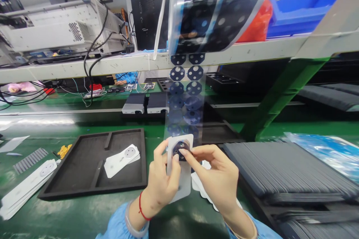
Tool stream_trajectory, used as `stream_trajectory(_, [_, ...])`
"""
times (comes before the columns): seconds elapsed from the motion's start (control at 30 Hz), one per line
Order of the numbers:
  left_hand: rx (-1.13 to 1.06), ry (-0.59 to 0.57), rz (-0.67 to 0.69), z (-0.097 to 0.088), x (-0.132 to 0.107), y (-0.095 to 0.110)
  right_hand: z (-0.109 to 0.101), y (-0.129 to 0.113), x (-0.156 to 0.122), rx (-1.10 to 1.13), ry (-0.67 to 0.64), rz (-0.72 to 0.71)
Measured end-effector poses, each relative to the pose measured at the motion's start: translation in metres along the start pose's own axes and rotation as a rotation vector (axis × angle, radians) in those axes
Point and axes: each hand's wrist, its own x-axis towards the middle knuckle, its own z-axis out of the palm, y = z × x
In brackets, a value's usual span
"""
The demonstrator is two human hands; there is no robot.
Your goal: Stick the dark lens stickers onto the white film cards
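White plate (179,179) sits clamped in the left hand (161,183) while right hand (217,179) fingers (183,153) press its dark round sticker (179,148).

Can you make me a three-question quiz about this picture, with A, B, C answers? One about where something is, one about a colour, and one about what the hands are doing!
1. Where do the finished white plates lie?
A. in the black foam tray
B. on the upper shelf
C. on the grey stack

2. What colour is the string on the left wrist?
A. blue
B. red
C. yellow

3. What is the left hand doing?
A. resting flat on the table
B. gripping a white plate
C. pulling a cable

Answers:
1 A, the plates sit inside the tray.
2 B, the thin string is red.
3 B, the left hand holds the plate upright while the right hand presses a dark round sticker onto it.
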Motion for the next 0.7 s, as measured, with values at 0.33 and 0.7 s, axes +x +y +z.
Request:
stream_trajectory(0.33, [-0.081, -0.036, -0.062, 0.0062, -0.0026, 0.0080, -0.0036, 0.0030, 0.0087, -0.018, -0.218, 0.034])
stream_trajectory(0.7, [-0.361, -0.015, -0.339, 0.0080, 0.0058, -0.0014, 0.0021, 0.0007, 0.0051, 0.129, -0.415, 0.250])
